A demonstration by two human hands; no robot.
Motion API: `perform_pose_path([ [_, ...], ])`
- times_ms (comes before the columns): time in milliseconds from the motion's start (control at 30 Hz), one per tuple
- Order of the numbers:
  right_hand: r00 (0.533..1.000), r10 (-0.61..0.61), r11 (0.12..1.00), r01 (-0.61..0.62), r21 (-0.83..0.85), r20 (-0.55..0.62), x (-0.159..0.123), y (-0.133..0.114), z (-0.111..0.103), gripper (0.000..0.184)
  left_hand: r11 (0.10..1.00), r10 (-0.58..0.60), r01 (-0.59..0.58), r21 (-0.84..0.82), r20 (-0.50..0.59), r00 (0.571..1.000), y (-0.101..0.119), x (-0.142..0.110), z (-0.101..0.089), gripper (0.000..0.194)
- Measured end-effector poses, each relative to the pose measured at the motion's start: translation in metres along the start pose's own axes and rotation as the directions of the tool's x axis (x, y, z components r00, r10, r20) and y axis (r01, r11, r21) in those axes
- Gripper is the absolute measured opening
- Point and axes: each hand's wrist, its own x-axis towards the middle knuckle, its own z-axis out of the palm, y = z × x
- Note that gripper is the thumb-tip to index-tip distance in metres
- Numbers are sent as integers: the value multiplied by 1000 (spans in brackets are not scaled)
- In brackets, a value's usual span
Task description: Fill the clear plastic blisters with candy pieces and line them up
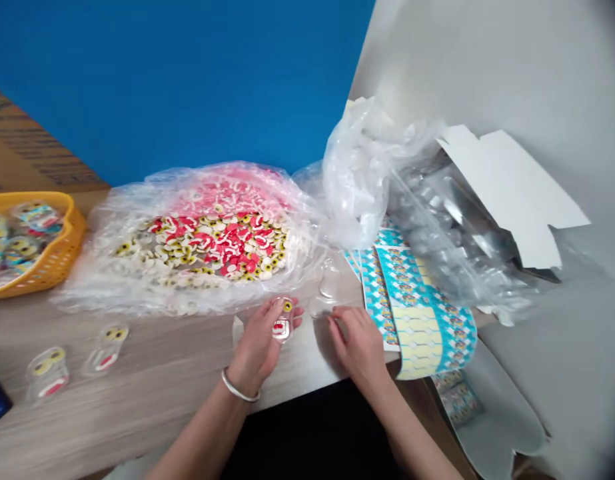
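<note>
My left hand (260, 343) is closed around a clear plastic blister shell (282, 331), which holds a yellow-and-black eye piece and a red-and-white mouth piece. My right hand (360, 343) is beside it over the table, its thumb and fingers curled together. Whatever is between those fingertips, if anything, is too small to make out. Right by them lies another clear blister shell (328, 283), flat on the table. Behind my hands, a large open plastic bag (112, 267) holds a heap of loose eye and mouth pieces (232, 247).
Two filled shells (107, 347) lie on the table (162, 393) at left. A yellow basket (70, 253) of filled shells stands beyond them. At right are printed blue-and-yellow sticker sheets (417, 327), a bag of clear shells (452, 220) and a white carton (517, 187). A blue wall rises behind.
</note>
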Motion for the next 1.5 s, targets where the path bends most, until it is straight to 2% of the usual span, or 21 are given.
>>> perform_pose_path([
  [67,998,37,999,-35,-39,57,-4,16,2,14,1000,6,-6,2,-17,1000,-3,-2,-1,21],
  [133,995,21,998,-15,-63,99,-6,24,7,15,1000,11,-11,-6,-49,999,-4,-3,-1,19],
  [267,991,18,992,-1,-123,134,-7,23,15,19,1000,27,-28,-5,-145,989,-5,-6,2,11],
  [367,989,37,995,-22,-101,145,-7,20,16,16,999,32,-31,7,-184,982,-5,-7,1,11],
  [500,988,51,995,-38,-88,147,-4,19,12,7,1000,25,-24,8,-176,984,-7,-7,-2,12],
  [733,963,97,989,-65,-131,251,3,9,9,28,999,29,-35,-41,-143,989,-9,-4,-5,13],
  [867,937,232,968,-196,-157,260,5,-1,8,20,996,22,-35,-82,-149,989,-12,-4,-6,12],
  [933,927,302,953,-288,-94,222,5,-7,9,21,993,25,-42,-113,-150,988,-12,-5,-6,11],
  [1033,920,342,926,-365,100,191,5,-22,13,25,990,14,-33,-140,-136,991,-11,-10,-1,17],
  [1100,920,338,914,-371,164,199,5,-36,18,27,990,25,-39,-137,-105,994,-12,-14,4,21],
  [1233,924,313,919,-353,175,218,5,-59,26,25,996,74,-76,-39,-44,996,-15,-18,4,32],
  [1367,909,280,876,-373,306,308,8,-61,28,24,993,105,-102,59,-45,993,-14,-19,-15,37],
  [1500,843,192,754,-455,474,503,17,-61,39,18,980,151,-143,139,-44,988,-5,-24,-45,41],
])
